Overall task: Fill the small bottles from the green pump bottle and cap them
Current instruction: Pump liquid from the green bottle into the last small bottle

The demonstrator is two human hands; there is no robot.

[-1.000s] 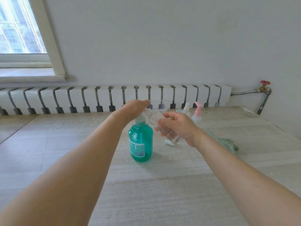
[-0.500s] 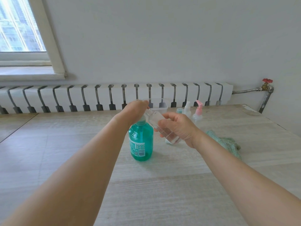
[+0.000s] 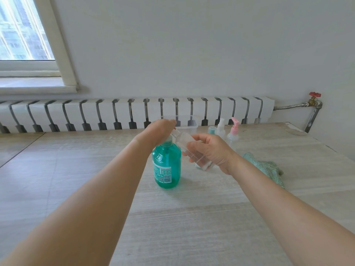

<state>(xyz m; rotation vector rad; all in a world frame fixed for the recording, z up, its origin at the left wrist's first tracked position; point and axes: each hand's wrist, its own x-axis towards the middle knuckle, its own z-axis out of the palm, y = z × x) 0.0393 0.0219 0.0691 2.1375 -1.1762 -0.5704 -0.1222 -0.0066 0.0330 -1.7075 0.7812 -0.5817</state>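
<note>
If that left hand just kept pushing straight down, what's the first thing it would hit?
The left hand already rests on the pump head of the green plastic pump bottle, so it would press that pump first. The nozzle itself is hidden beneath the hand.

The pump bottle [image 3: 166,166] stands upright near the middle of the table [image 3: 192,217]. The left hand [image 3: 160,129] rests on its pump head. Just right of it, the right hand [image 3: 209,152] holds a small bottle [image 3: 189,148] tilted, its mouth toward the pump. Behind them, near the table's far edge, sits a tub [image 3: 189,125]; right of the tub stand three little bottles [image 3: 221,129]. A cloth [image 3: 267,167] lies toward the right edge.
</note>
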